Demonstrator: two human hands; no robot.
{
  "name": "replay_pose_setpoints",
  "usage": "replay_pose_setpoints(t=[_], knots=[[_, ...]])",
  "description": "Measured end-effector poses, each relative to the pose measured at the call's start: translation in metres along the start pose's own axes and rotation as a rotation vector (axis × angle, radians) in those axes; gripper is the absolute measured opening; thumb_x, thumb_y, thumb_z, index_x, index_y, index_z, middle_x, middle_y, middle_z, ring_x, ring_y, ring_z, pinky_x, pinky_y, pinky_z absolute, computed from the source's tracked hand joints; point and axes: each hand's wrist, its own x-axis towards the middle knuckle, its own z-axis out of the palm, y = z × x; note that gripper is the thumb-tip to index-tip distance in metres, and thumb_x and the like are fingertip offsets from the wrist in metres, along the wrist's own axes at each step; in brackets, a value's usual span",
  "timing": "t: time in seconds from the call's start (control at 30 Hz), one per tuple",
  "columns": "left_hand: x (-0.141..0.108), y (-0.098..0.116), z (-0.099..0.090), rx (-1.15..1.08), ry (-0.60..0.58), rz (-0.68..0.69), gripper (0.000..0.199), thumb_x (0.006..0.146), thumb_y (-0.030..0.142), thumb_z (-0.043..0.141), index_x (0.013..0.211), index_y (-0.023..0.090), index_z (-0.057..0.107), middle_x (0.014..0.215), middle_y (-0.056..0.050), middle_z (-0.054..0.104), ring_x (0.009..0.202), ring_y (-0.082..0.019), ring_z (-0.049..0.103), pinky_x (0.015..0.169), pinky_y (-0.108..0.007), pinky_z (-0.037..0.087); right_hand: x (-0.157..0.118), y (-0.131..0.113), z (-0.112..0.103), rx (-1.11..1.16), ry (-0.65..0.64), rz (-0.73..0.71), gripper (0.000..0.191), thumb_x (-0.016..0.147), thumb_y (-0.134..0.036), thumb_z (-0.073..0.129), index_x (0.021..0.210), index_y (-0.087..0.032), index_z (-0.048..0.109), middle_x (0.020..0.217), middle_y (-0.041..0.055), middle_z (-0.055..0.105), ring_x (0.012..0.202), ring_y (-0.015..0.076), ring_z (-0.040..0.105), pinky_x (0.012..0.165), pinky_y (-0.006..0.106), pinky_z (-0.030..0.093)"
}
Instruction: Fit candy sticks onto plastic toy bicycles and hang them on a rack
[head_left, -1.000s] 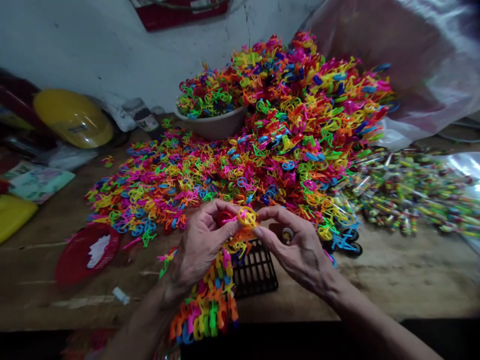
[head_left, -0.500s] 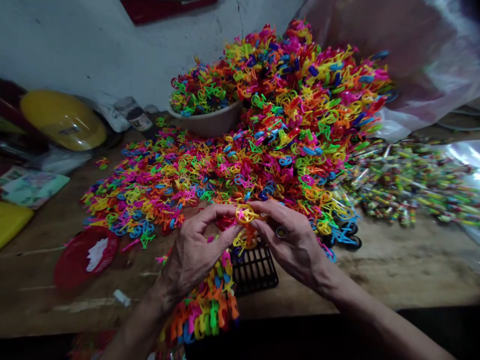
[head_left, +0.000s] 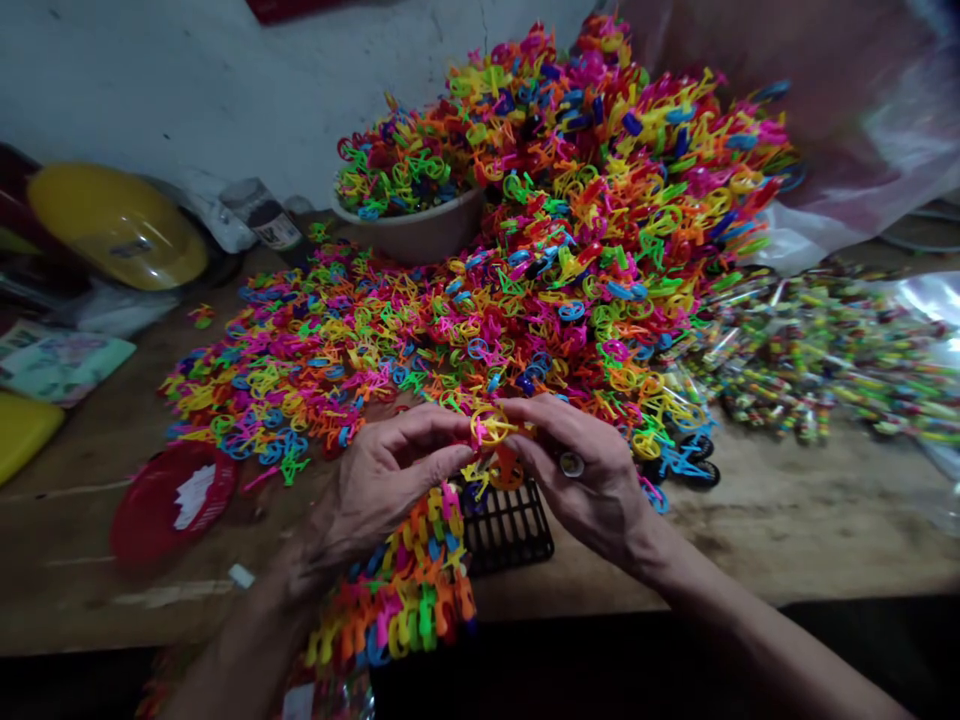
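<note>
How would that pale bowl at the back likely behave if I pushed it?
The bowl would probably keep its shape, as it looks evenly curved and undented. Colorful pieces heaped high in it could spill if jolted. The big pile crowding its right side might resist a push that way.

The wooden desk (head_left: 757, 530), pale in patches, carries a broad heap of small bright plastic pieces (head_left: 517, 310). To the heap's right lies a pile of thin multicoloured items (head_left: 817, 350); front-left, a red dish (head_left: 142, 510) and a white scrap (head_left: 241, 576); nearer the front edge, a black slotted rack (head_left: 511, 530).
</note>
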Motion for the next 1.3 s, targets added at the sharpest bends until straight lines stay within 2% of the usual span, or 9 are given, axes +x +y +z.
replay_pose_setpoints(t=[0.13,0.3,0.43,0.6,0.83,0.97,1.1,1.3], knots=[[0.000,-0.001,0.003,0.024,0.040,-0.029,0.013,0.081,0.027,0.066,0.089,0.017,0.066,0.088,-0.001,0.063,0.083,-0.012,0.058,0.076,-0.021,0.046,-0.003,0.000,0.002,-0.027,-0.006,-0.006,0.028,0.086,-0.015,0.058,0.113,-0.022,0.060,0.105,0.0042,0.068,0.094,0.0142,0.063,0.085,0.028,0.052],[0.000,-0.003,0.007,-0.062,0.050,-0.084,0.013,0.078,0.027,0.067,0.084,0.017,0.061,0.079,0.001,0.060,0.073,-0.010,0.055,0.067,-0.020,0.045,-0.005,-0.001,0.004,-0.014,-0.004,-0.004,0.029,0.085,-0.014,0.058,0.114,-0.022,0.060,0.105,0.0044,0.068,0.096,0.0148,0.063,0.088,0.029,0.052],[-0.002,-0.002,0.011,-0.127,0.041,-0.145,0.016,0.076,0.027,0.069,0.080,0.016,0.059,0.073,0.001,0.057,0.067,-0.009,0.052,0.062,-0.019,0.044,-0.007,-0.001,0.003,-0.002,-0.057,0.002,0.032,0.086,-0.015,0.057,0.117,-0.022,0.058,0.105,0.0047,0.067,0.094,0.0147,0.062,0.083,0.028,0.053],[-0.007,-0.001,0.016,-0.065,0.066,-0.093,0.014,0.079,0.028,0.066,0.083,0.017,0.059,0.074,0.002,0.058,0.068,-0.008,0.052,0.064,-0.019,0.043,-0.011,0.000,0.002,-0.027,-0.065,0.009,0.034,0.085,-0.013,0.056,0.119,-0.021,0.058,0.106,0.0045,0.067,0.096,0.0143,0.062,0.085,0.027,0.052],[-0.009,0.001,0.014,-0.093,-0.019,-0.166,0.012,0.080,0.027,0.064,0.084,0.016,0.060,0.074,0.002,0.059,0.068,-0.009,0.052,0.063,-0.019,0.042,-0.006,-0.004,-0.006,0.045,-0.173,0.094,0.035,0.084,-0.018,0.059,0.119,-0.020,0.059,0.109,0.0047,0.066,0.099,0.0142,0.061,0.087,0.026,0.050],[-0.009,-0.002,0.019,-0.068,0.056,-0.135,0.012,0.081,0.028,0.064,0.083,0.017,0.058,0.072,0.003,0.057,0.065,-0.007,0.051,0.060,-0.018,0.041,-0.003,-0.006,-0.006,0.072,-0.177,0.101,0.032,0.084,-0.017,0.057,0.116,-0.019,0.061,0.104,0.0047,0.067,0.093,0.0126,0.061,0.083,0.024,0.050],[-0.011,-0.007,0.025,-0.042,0.124,-0.067,0.010,0.083,0.027,0.062,0.082,0.018,0.058,0.072,0.004,0.055,0.064,-0.007,0.050,0.058,-0.018,0.042,-0.004,-0.007,-0.003,0.033,-0.131,0.126,0.032,0.083,-0.018,0.059,0.115,-0.019,0.062,0.105,0.0040,0.067,0.095,0.0129,0.062,0.084,0.024,0.050],[-0.012,-0.014,0.027,0.093,0.173,0.016,0.005,0.085,0.024,0.059,0.083,0.021,0.056,0.082,0.003,0.056,0.077,-0.009,0.055,0.069,-0.021,0.045,-0.004,-0.008,-0.005,-0.033,-0.125,0.102,0.031,0.081,-0.015,0.058,0.111,-0.015,0.065,0.103,0.0050,0.070,0.093,0.0123,0.064,0.080,0.019,0.051]])
